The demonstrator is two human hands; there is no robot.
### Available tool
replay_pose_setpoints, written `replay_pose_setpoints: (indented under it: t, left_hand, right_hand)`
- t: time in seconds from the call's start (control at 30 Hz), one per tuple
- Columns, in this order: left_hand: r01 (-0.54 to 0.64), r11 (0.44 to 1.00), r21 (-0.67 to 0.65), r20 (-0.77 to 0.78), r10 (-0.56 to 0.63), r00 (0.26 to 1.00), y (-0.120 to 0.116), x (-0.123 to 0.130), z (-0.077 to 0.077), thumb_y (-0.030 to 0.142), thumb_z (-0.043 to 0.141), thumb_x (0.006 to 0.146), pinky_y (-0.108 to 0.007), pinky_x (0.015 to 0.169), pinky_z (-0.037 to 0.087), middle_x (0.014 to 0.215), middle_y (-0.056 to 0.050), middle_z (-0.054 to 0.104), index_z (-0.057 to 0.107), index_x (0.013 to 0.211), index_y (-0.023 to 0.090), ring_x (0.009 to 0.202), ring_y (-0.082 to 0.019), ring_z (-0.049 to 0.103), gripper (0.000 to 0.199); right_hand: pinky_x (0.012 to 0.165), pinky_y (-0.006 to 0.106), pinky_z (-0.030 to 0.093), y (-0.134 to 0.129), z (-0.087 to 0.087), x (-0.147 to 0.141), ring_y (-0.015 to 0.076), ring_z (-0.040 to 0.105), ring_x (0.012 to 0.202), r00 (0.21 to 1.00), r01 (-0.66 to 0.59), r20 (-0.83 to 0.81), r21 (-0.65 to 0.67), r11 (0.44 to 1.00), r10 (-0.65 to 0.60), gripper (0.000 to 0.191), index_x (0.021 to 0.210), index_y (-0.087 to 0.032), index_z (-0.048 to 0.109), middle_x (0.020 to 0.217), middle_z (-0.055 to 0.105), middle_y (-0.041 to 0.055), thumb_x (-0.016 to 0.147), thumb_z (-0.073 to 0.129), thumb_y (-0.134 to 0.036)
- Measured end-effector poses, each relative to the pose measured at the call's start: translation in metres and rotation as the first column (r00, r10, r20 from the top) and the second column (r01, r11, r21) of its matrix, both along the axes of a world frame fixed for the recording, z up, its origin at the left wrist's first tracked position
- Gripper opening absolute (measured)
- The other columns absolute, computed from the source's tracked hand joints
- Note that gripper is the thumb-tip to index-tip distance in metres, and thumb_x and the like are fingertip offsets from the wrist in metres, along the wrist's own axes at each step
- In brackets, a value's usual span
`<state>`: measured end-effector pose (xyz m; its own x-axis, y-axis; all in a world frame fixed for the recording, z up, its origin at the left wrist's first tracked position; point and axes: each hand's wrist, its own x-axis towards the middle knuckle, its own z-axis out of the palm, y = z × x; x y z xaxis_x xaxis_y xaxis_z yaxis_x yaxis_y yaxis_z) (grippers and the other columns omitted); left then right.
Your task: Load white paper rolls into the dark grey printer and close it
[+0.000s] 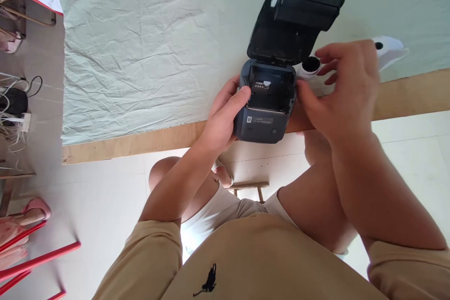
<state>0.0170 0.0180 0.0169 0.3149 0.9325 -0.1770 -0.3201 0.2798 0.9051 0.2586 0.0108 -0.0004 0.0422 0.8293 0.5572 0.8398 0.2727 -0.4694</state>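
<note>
A dark label printer [263, 122] is held at the table's front edge by my left hand [225, 112], thumb over its left rim and fingers around the side. Its black lid [298, 23] is swung up and back, and no roll shows in the bay. Just right of the hinge is a small white roll [307, 72] with a dark core. My right hand [348, 84] has its fingertips and thumb around this roll, close to the printer's side. Behind the right hand lies another white roll [390, 49] with a loose end, partly hidden.
A pale green cloth [147, 56] covers the table, with a wooden edge [140, 138] along the front. At the left are tangled cables [14, 117] and red metal bars [42, 260]. A small wooden stool [249, 186] shows under the table.
</note>
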Motion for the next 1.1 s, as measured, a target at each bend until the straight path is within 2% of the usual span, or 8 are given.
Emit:
replay_pose_setpoints:
  t: [0.2,0.37,0.5,0.6,0.73,0.83,1.03,1.1]
  left_hand:
    - [0.002,0.999,-0.036,-0.028,-0.003,1.000,0.000,0.001,0.002,0.061,0.076,0.107,-0.043,0.091,0.077,0.125,-0.006,0.091,0.073,0.128,0.029,0.135,-0.033,0.087,0.039]
    - [-0.006,1.000,-0.027,0.002,0.006,1.000,-0.001,0.001,0.000,0.065,0.081,0.104,-0.042,0.081,0.075,0.113,-0.006,0.090,0.073,0.129,0.027,0.125,-0.034,0.090,0.047]
    - [-0.010,0.999,-0.047,-0.008,0.009,1.000,-0.001,0.001,-0.001,0.058,0.076,0.107,-0.044,0.090,0.076,0.122,-0.007,0.088,0.073,0.131,0.027,0.134,-0.035,0.088,0.039]
    - [-0.014,0.999,-0.047,-0.020,0.013,1.000,0.000,0.002,-0.001,0.058,0.075,0.107,-0.045,0.093,0.077,0.126,-0.007,0.087,0.073,0.129,0.027,0.139,-0.037,0.086,0.038]
    - [-0.020,1.000,-0.017,-0.001,0.020,1.000,0.000,0.002,0.000,0.057,0.075,0.108,-0.039,0.082,0.075,0.117,-0.005,0.089,0.075,0.126,0.027,0.131,-0.033,0.089,0.035]
    - [-0.027,1.000,0.000,0.018,0.027,0.999,0.000,0.001,0.000,0.059,0.079,0.107,-0.037,0.075,0.074,0.111,-0.005,0.090,0.078,0.125,0.026,0.121,-0.031,0.091,0.038]
    - [-0.008,1.000,0.007,-0.029,0.008,1.000,0.000,0.000,-0.001,0.065,0.077,0.106,-0.042,0.084,0.076,0.119,-0.007,0.090,0.075,0.129,0.027,0.130,-0.034,0.089,0.044]
    - [-0.006,1.000,0.004,-0.035,0.006,0.999,0.000,0.000,-0.001,0.066,0.076,0.106,-0.042,0.086,0.075,0.122,-0.007,0.089,0.075,0.129,0.028,0.133,-0.034,0.088,0.045]
  right_hand:
    - [0.080,0.051,0.069,0.013,-0.017,-0.001,0.0328,0.081,0.100,0.996,-0.060,-0.067,-0.019,0.998,0.059,0.052,0.137,-0.040,0.060,0.121,0.081,0.0045,0.087,0.073,-0.033]
    - [0.081,0.048,0.068,0.004,-0.007,-0.001,0.0312,0.081,0.097,0.989,-0.142,-0.054,-0.124,0.982,0.136,0.044,0.130,-0.037,0.065,0.115,0.082,0.0051,0.087,0.074,-0.030]
    - [0.096,0.051,0.068,0.004,-0.006,0.000,0.0339,0.080,0.116,0.992,-0.116,-0.070,-0.117,0.986,0.109,0.042,0.130,-0.036,0.067,0.127,0.080,0.0095,0.090,0.077,-0.029]
    - [0.089,0.052,0.068,0.005,-0.010,0.003,0.0329,0.079,0.107,0.987,-0.138,-0.106,-0.140,0.981,0.124,0.053,0.139,-0.036,0.064,0.125,0.081,0.0081,0.088,0.076,-0.032]
    - [0.088,0.050,0.067,0.006,-0.011,0.004,0.0328,0.079,0.108,0.989,-0.147,-0.015,-0.148,0.978,0.147,0.053,0.136,-0.035,0.071,0.123,0.081,0.0092,0.083,0.076,-0.028]
    - [0.096,0.052,0.067,0.005,-0.010,0.002,0.0337,0.079,0.114,0.991,-0.127,-0.057,-0.140,0.982,0.120,0.053,0.139,-0.034,0.068,0.127,0.082,0.0107,0.087,0.077,-0.028]
    - [0.096,0.055,0.069,0.002,-0.007,0.002,0.0356,0.081,0.116,0.991,-0.132,-0.030,-0.156,0.979,0.129,0.051,0.143,-0.040,0.067,0.132,0.080,0.0103,0.094,0.076,-0.032]
    - [0.095,0.053,0.069,0.001,-0.006,0.003,0.0340,0.082,0.114,0.992,-0.124,-0.060,-0.178,0.976,0.115,0.060,0.152,-0.043,0.062,0.133,0.081,0.0084,0.095,0.073,-0.028]
